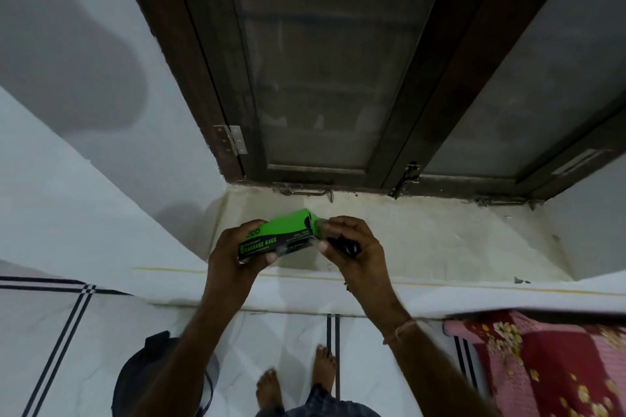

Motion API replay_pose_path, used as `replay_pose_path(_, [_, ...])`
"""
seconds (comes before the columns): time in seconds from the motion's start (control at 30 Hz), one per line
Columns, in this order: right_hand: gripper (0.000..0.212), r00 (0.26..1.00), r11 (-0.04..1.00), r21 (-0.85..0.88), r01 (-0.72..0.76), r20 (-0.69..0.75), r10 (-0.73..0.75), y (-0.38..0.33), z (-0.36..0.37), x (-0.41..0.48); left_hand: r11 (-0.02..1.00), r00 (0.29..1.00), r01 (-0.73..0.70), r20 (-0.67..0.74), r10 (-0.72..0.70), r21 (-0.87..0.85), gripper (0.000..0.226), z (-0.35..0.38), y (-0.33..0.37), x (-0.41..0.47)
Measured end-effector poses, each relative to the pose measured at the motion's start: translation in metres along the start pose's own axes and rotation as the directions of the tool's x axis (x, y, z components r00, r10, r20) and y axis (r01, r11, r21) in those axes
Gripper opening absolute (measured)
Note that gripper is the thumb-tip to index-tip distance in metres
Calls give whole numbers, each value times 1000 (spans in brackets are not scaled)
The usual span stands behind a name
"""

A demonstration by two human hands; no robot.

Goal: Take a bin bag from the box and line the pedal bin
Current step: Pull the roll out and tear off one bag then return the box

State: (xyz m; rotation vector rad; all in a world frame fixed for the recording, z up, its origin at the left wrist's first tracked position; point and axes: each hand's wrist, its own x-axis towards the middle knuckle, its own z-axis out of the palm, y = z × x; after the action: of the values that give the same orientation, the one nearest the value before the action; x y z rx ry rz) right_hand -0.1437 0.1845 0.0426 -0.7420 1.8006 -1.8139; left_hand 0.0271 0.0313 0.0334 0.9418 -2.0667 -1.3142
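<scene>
box (276, 239): green/black "garbage bags" carton, held level over the pale sill (423, 240), near its front edge, centre of view; open end faces right
left hand (233, 247): wrapped round box's left half, thumb on printed near face, fingers behind; firm hold
right hand (352, 244): at box's right end, thumb + fingers pinched shut on smth black & crumpled, prob the bag (345, 247); flap (320, 227) folded out just by the knuckles
bag: only a small dark bit shows btwn right fingers, just outside box mouth; can't tell if roll or single bag
bin (159, 372): dark round shape on floor, near-left, beside bare feet (294, 379); lid/pedal not readable
step in hand: drawing bag out of box, early in task; bin not lined yet
how to do well: keep left hand steady as anchor, don't crush carton; pull right hand straight out to the right, in line w/ box; take one bag only, tear at perforation if rolled
risk: yanking drags whole roll out; thin film may rip
next, my guess: set box on sill, shake bag open, turn near-left to bin
</scene>
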Motion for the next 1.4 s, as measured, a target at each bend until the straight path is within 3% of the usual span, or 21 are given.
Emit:
replay_pose_path(0.17, [32, 1000, 1000, 14, -5, 28, 5, -4, 14, -12, 999, 1000, 12, 1, -12, 33, 58, -9, -3, 4])
replay_pose_path(0.3, [26, 979, 984, 163, -69, -180, 99, -11, 25, -19, 1000, 1000, 3, 0, -3, 10, 58, -11, -1, 4])
replay_pose_path(0.43, [44, 931, 924, 348, -158, -258, 257, -21, 42, -23, 999, 999, -32, -6, 31, -22, 60, -11, 1, 2])
replay_pose_path(0.53, [54, 938, 935, 342, -92, -284, 197, -24, 44, -26, 999, 999, -40, -23, 40, -9, 61, -16, 1, 3])
replay_pose_path(0.6, [47, 945, 954, 295, -55, -294, 145, -25, 43, -26, 998, 998, -55, -23, 55, -4, 62, -21, 2, 3])
replay_pose_path(0.77, [30, 963, 981, 189, -34, -258, 83, -28, 46, -24, 995, 995, -94, 14, 94, 26, 64, -28, 3, 4])
replay_pose_path(0.97, [41, 982, 999, 27, -28, -188, 33, -29, 46, -22, 987, 990, -140, 41, 137, 77, 60, -30, 7, 8])
replay_pose_path(1.4, [24, 980, 994, -53, -100, 165, 107, -37, 9, 2, 986, 977, -164, 145, 158, 33, 63, -32, 1, 17])
